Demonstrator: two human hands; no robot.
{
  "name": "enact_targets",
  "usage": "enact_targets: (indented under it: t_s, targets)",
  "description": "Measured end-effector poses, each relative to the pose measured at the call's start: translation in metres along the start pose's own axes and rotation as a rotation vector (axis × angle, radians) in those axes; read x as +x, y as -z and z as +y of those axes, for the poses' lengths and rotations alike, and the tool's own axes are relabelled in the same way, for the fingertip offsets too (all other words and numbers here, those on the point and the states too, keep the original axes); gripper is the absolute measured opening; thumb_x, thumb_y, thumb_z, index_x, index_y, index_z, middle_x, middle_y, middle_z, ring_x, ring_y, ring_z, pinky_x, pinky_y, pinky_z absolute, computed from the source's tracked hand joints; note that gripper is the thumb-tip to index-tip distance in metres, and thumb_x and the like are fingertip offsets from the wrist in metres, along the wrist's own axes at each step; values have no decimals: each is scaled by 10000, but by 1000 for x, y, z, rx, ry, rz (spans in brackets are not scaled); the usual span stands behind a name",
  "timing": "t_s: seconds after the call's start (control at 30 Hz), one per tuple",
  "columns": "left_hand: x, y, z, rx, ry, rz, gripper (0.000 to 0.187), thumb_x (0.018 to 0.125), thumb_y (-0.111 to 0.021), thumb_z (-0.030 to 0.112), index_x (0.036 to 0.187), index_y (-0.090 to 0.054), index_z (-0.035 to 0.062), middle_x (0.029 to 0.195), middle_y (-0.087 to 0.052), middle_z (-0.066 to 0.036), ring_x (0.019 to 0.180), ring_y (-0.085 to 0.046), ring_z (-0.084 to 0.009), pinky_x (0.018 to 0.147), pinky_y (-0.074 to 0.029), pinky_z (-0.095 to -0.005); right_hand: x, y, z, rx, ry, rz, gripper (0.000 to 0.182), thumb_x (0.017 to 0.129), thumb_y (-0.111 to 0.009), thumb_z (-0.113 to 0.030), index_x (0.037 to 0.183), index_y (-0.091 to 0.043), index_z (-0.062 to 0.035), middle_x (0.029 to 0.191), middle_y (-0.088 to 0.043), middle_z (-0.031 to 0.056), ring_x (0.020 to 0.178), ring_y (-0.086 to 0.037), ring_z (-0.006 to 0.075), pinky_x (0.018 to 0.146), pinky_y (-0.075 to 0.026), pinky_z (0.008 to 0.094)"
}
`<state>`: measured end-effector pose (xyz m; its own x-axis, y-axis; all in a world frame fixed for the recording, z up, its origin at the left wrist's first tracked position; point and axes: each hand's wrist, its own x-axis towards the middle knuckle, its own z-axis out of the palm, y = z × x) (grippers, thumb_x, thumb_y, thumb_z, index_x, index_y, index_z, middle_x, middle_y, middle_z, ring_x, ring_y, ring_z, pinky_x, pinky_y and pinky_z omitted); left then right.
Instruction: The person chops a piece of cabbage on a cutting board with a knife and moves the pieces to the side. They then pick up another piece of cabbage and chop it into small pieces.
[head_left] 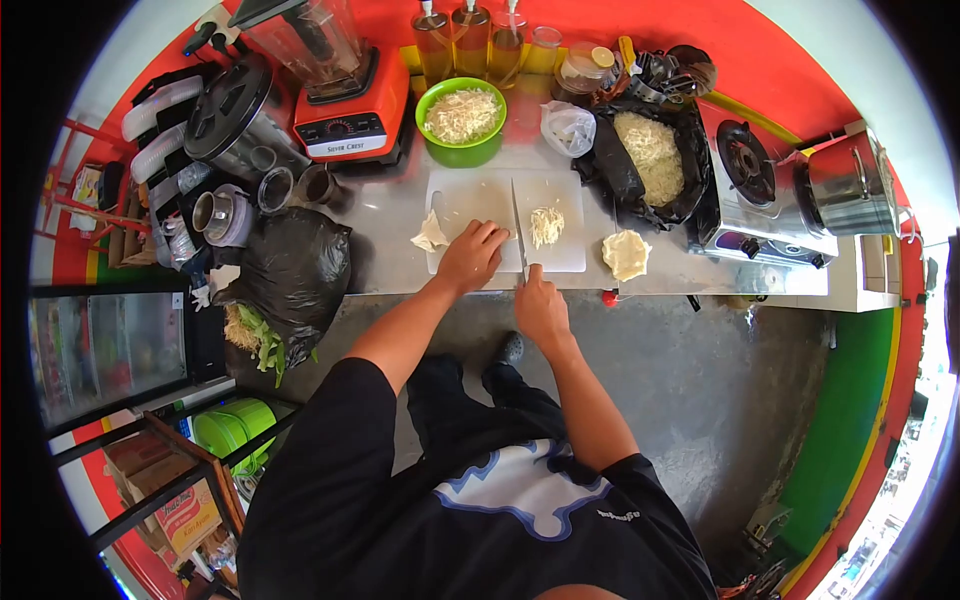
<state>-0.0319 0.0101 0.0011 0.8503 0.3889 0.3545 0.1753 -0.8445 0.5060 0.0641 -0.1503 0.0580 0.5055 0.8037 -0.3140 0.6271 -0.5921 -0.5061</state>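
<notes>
My right hand (541,300) is wrapped around the handle of a kitchen knife (518,225), whose blade points away from me across the white cutting board (565,187). To the left of the blade, my left hand (473,256) presses down with bent fingers; a sliver of pale food shows at the fingertips, mostly hidden. Right of the knife lies a small heap of thin pale shreds (547,227). A torn pale piece (429,232) rests at the board's left edge. One round, flat pale piece (626,255) sits on the steel counter (390,225) beyond the board's right side.
Behind the board stands a green bowl (462,154) of pale shreds. A black bag (690,150) at the right holds more shreds, beside a gas stove (770,215). At the left are a red blender (345,135) and a full black plastic bag (305,270). Oil bottles (470,45) line the wall.
</notes>
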Motion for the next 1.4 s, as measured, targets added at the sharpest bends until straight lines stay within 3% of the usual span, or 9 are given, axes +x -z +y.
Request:
enact_targets:
  t_s: [0.17, 0.43, 0.53, 1.07, 1.13, 1.27, 1.33, 1.4]
  targets:
    - [-1, -2, 2, 81, -19, -18, 394, 808, -653, 61, 1198, -611, 31, 1118, -576, -112, 968, -540, -314, 895, -493, -407, 2, -2, -7, -46, -41, -18, 273, 966, -546, -171, 1119, -422, 19, 858, -689, 294, 827, -688, 491, 737, -562, 557]
    - [-3, -3, 3, 73, 15, -30, 394, 817, -662, 75, 1206, -622, 26, 1160, -574, -114, 972, -536, -311, 898, -494, -397, 5, -20, -16, -220, -106, -19, 307, 915, -556, -91, 1150, -427, 61, 841, -718, 231, 808, -734, 391, 714, -605, 451]
    - [-4, -5, 2, 69, 7, -25, 400, 811, -666, 69, 1207, -627, 28, 1156, -576, -113, 972, -537, -309, 888, -496, -401, 14, -26, -13, -187, -76, 16, 254, 963, -521, -153, 1081, -408, 41, 857, -697, 282, 821, -711, 451, 718, -588, 508]
    - [-2, -4, 7, 94, 32, -3, 381, 802, -664, 76, 1180, -631, 49, 1112, -590, -102, 966, -544, -307, 888, -500, -402, 25, -18, -17, -177, -91, 21, 259, 955, -514, -160, 1087, -419, 42, 881, -698, 291, 855, -710, 458, 758, -586, 508]
    - [0, -3, 7, 92, 39, 1, 373, 808, -662, 82, 1179, -632, 54, 1104, -591, -102, 964, -544, -309, 891, -499, -403, 21, -12, -20, -250, -95, -32, 375, 933, -554, -123, 1220, -428, 83, 911, -727, 226, 883, -738, 376, 757, -605, 445]
    - [0, -3, 8, 83, 35, 21, 361, 803, -660, 74, 1162, -628, 55, 1093, -589, -104, 938, -548, -309, 871, -507, -404, 12, -17, -23, -243, -120, -64, 371, 926, -563, -112, 1213, -429, 82, 913, -726, 225, 869, -737, 378, 739, -605, 438]
    - [0, -2, 8, 80, 27, 25, 358, 799, -659, 70, 1155, -625, 53, 1089, -589, -106, 929, -549, -309, 861, -511, -403, 14, -24, -21, -167, -132, -46, 253, 925, -557, -120, 1063, -412, 35, 892, -702, 280, 878, -709, 459, 768, -587, 503]
    - [0, -2, 7, 99, 25, 7, 361, 805, -655, 74, 1164, -621, 57, 1096, -588, -104, 934, -550, -307, 857, -516, -405, 21, -23, -20, -179, -108, -28, 258, 924, -555, -117, 1070, -412, 40, 893, -701, 281, 875, -709, 458, 767, -588, 501]
